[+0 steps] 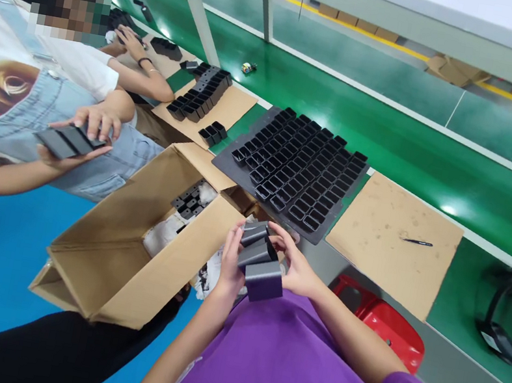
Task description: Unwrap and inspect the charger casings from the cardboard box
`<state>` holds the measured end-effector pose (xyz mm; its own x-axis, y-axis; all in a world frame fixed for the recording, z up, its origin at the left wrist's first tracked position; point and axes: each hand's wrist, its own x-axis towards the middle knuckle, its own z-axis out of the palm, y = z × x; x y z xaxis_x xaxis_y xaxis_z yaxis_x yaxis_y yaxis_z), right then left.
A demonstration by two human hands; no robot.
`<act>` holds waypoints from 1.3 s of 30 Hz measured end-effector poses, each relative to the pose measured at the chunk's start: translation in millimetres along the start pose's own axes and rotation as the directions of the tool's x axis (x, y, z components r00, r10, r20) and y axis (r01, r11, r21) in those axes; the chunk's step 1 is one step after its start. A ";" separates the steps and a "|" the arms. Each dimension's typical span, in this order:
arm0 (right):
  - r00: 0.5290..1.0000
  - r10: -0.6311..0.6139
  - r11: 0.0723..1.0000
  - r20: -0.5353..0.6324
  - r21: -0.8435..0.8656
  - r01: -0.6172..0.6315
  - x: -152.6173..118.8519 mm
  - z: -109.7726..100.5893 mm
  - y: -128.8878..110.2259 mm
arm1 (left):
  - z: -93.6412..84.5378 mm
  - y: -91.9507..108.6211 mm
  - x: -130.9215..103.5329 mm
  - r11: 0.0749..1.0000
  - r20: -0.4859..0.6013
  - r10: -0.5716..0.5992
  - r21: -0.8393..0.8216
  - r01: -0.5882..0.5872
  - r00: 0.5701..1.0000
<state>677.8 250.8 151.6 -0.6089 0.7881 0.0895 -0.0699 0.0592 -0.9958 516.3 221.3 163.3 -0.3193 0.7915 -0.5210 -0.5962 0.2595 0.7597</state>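
Observation:
Three black rectangular cups (pixel 264 281) are held in a row in front of the purple shirt, between my two hands. My left hand (pixel 233 257) grips them from the left side, fingers closed against the row. From the right, my right hand (pixel 295 264) presses on the same row, its fingertips at the far cup. The nearest cup sits a little askew from the others. Just beyond my hands lies a dark tray (pixel 227 158) covered with rows of similar black cups (pixel 300 166), their openings up.
An open cardboard box (pixel 139 290) with black parts and white wrapping stands to the left. Tweezers (pixel 418 242) lie on a cardboard sheet (pixel 381 213). A red stool (pixel 389 334) and a black headset (pixel 510 322) are at the right. Left, a co-worker's hands (pixel 93 126) hold black parts.

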 end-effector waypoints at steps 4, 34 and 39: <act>0.997 0.016 0.995 0.082 0.095 -0.023 -11.2 -14.2 -1.1 | -9.2 7.7 16.5 0.996 -0.073 0.043 -0.075 -0.048 0.996; 0.833 -0.181 0.971 0.523 -0.042 0.237 -4.9 -39.3 -24.4 | -20.4 10.2 -0.7 0.947 0.401 -0.283 -0.030 0.321 0.871; 0.960 -0.071 0.997 0.269 0.058 0.058 -25.1 -33.0 9.1 | -23.7 -3.9 2.5 0.909 0.220 -0.403 -0.022 0.417 0.888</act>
<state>718.5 251.7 139.6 -0.7925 0.5879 0.1622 -0.1508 0.0689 -0.9862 500.4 209.1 149.8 0.1186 0.7205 -0.6832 -0.6912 0.5539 0.4642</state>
